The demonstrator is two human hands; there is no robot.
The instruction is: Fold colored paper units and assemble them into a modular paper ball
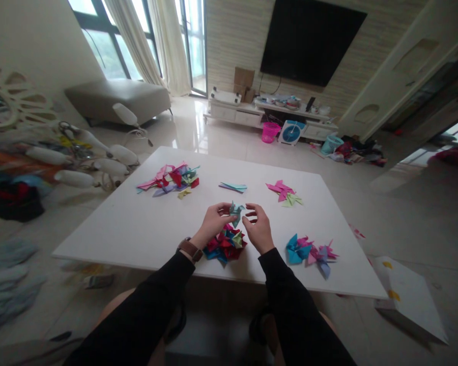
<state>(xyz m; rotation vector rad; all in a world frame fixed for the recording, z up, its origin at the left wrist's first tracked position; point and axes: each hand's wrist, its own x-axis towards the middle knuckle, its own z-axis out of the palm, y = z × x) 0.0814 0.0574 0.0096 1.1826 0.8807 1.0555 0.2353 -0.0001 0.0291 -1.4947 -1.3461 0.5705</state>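
My left hand (213,222) pinches a small teal folded paper piece (236,211) above the white table (137,229). My right hand (258,230) hovers just to the right of that piece with its fingers curled, its fingertips close to the paper; whether they touch it I cannot tell. Right below both hands lies a heap of red, blue and pink folded papers (226,245).
More paper heaps lie on the table: a mixed pile (171,179) at far left, teal sheets (233,187) in the middle, pink and green pieces (284,192) at right, blue and pink ones (309,250) near the front right edge. A white box (408,297) rests on the floor.
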